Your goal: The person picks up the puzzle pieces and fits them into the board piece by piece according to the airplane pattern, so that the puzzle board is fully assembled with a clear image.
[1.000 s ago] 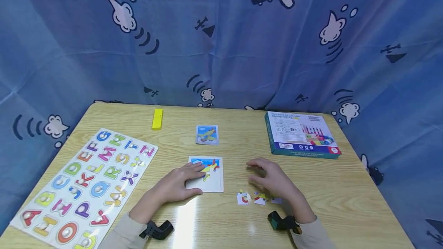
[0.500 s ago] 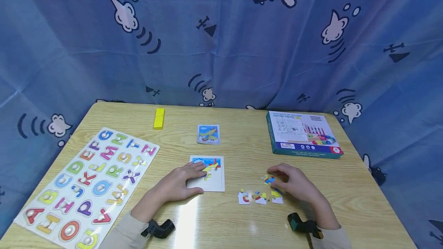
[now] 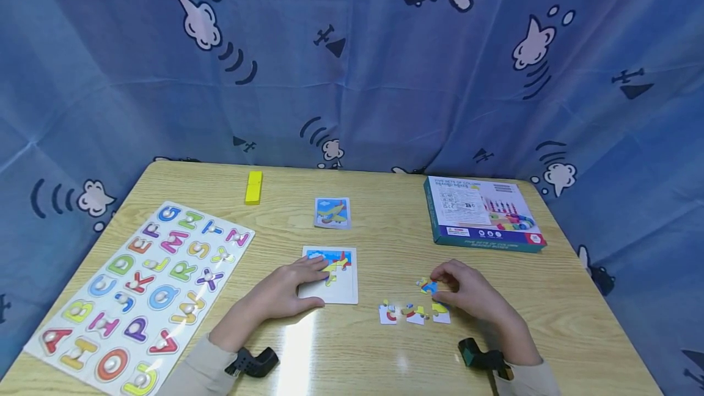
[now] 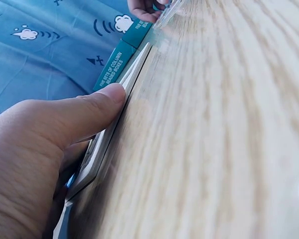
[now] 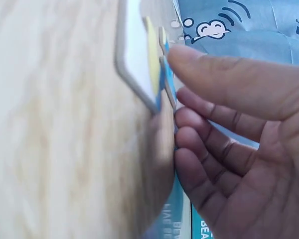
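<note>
My left hand (image 3: pixel 294 283) lies on the left part of a white puzzle board (image 3: pixel 343 292), fingers extended over its picture. In the left wrist view its thumb (image 4: pixel 97 107) presses along the board's edge. Part of a yellow plane on blue sky shows on the board. My right hand (image 3: pixel 462 286), thumb and forefinger curled, pinches the right edge of a blue and yellow jigsaw piece (image 3: pixel 426 286). Below it lie three more jigsaw pieces: one with a red curve (image 3: pixel 388 313), one yellow and red (image 3: pixel 414 313), one mostly yellow (image 3: pixel 440 312).
A plane picture card (image 3: pixel 332 212) lies beyond the board. At the back right is a flat boxed toy (image 3: pixel 484 216); a yellow block (image 3: pixel 253 188) sits at the back left. A large alphabet board (image 3: pixel 181 240) covers the table's left side. A patterned blue curtain (image 3: pixel 352 78) hangs behind.
My right hand has moved right, its fingers closing at the blue and yellow piece, which came into sight. My left hand stays on the board.
</note>
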{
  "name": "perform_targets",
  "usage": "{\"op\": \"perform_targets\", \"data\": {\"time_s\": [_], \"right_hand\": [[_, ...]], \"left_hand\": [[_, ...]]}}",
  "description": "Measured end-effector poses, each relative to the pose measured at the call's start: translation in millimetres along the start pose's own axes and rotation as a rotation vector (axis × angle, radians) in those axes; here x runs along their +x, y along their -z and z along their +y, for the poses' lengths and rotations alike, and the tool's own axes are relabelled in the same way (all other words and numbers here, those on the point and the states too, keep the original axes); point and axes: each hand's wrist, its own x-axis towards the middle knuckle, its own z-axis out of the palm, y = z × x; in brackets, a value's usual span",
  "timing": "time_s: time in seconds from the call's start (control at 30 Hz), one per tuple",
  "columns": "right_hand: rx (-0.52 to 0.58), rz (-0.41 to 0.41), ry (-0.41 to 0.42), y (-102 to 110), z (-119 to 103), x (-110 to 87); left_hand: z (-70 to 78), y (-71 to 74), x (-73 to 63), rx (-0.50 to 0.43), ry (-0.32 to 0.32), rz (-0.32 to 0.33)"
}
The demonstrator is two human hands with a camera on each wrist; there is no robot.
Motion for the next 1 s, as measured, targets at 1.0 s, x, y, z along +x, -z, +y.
{"op": "perform_targets", "data": {"time_s": [1.0], "right_hand": [[-0.080, 0.078, 0.022, -3.5, -10.2, 1.7]], "left_hand": [[1.7, 0.7, 0.2, -0.025, 0.015, -0.027]]}}
